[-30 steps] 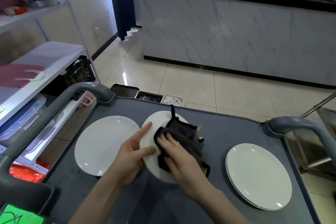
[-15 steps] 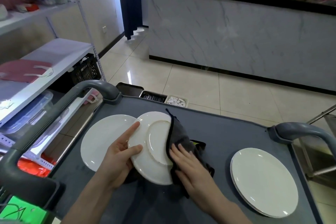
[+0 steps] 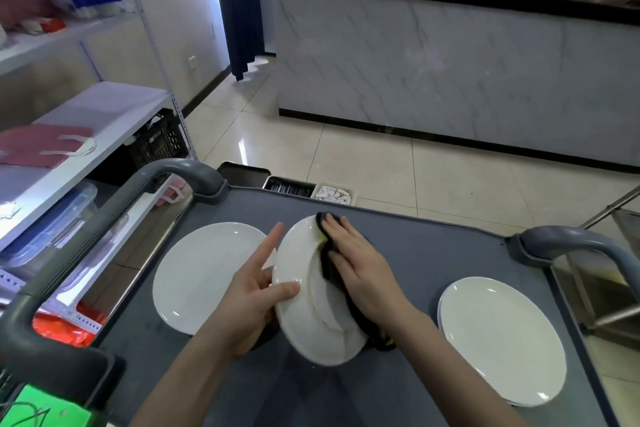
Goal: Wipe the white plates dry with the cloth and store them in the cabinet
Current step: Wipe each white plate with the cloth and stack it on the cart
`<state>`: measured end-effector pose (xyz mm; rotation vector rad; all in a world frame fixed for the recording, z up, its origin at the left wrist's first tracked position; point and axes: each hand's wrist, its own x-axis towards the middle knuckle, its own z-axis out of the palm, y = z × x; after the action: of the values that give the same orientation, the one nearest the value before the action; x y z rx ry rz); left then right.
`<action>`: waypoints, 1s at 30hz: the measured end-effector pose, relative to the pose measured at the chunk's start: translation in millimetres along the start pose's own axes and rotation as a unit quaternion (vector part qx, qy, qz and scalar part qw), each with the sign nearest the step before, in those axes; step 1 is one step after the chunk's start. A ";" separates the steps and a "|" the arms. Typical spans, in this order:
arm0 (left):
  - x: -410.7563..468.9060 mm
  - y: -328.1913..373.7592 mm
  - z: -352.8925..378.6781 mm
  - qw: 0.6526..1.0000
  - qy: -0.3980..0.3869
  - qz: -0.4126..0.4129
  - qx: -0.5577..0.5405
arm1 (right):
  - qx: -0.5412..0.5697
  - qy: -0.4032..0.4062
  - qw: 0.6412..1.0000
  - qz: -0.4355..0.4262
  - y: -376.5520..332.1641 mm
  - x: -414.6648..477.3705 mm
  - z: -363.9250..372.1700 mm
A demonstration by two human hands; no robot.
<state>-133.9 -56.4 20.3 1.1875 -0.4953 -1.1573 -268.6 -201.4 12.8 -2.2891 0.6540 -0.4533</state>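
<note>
a tiled room, a marble-fronted bar point(image 3: 450, 62) at the back, shelves point(image 3: 114, 107) on the left; before us a grey cart point(image 3: 433, 253) is the workplace. our left hand point(image 3: 249, 302) pinches the plate point(image 3: 298, 253) at its rim, thumb on the near face, other fingers behind, index finger standing free. it holds the plate tilted on edge above the cart, we judge so that the whole face can be reached. the face with the foot ring is turned toward us. our right hand point(image 3: 360, 270) lies flat, fingers straight, pressing the dark cloth point(image 3: 325, 262) against the right part of that face. the flat palm spreads the cloth wide, and its loose end hangs below the plate's lower edge. the underside is being dried.

a second plate point(image 3: 201, 274) lies flat on the cart just left of the hands, partly behind the held one. what looks like a short stack point(image 3: 498, 340) sits well apart on the right. keeping the two apart suggests wiped and unwiped piles, though we cannot tell which is which. no cabinet can be made out, and storing has not begun.
</note>
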 end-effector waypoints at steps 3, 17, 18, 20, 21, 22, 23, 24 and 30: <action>3.8 0.1 0.8 1.000 0.013 0.005 0.014 | -0.043 -0.046 0.994 -0.085 -14.6 -6.2 11.5; 5.1 1.7 -16.6 0.992 0.097 0.018 -0.076 | 0.101 -0.001 0.988 0.117 42.2 -27.2 0.5; 6.5 2.9 -19.8 0.990 0.110 0.024 -0.082 | 0.109 -0.001 0.987 0.118 43.5 -37.9 3.9; 9.8 6.3 -24.8 0.986 0.135 0.038 -0.087 | 0.118 -0.002 0.988 0.101 39.7 -56.3 13.2; 11.8 8.3 -26.0 0.985 0.146 0.044 -0.084 | 0.111 -0.009 0.990 0.085 35.6 -62.7 18.4; 13.9 10.2 -26.4 0.984 0.154 0.049 -0.080 | 0.098 -0.020 0.993 0.066 30.1 -67.2 23.6; 16.3 11.7 -25.6 0.982 0.161 0.053 -0.077 | 0.081 -0.031 0.995 0.046 23.2 -70.1 28.5; 18.7 13.1 -24.0 0.981 0.169 0.055 -0.076 | 0.063 -0.039 0.997 0.025 15.2 -70.9 32.5; 30.0 15.5 -14.6 0.974 0.198 0.052 -0.096 | -0.060 -0.061 0.993 -0.076 -12.1 -63.3 37.3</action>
<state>-103.8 -77.5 21.5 1.1710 -0.1360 -0.8302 -297.7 -137.9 -12.8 -2.4700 0.4598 -0.3485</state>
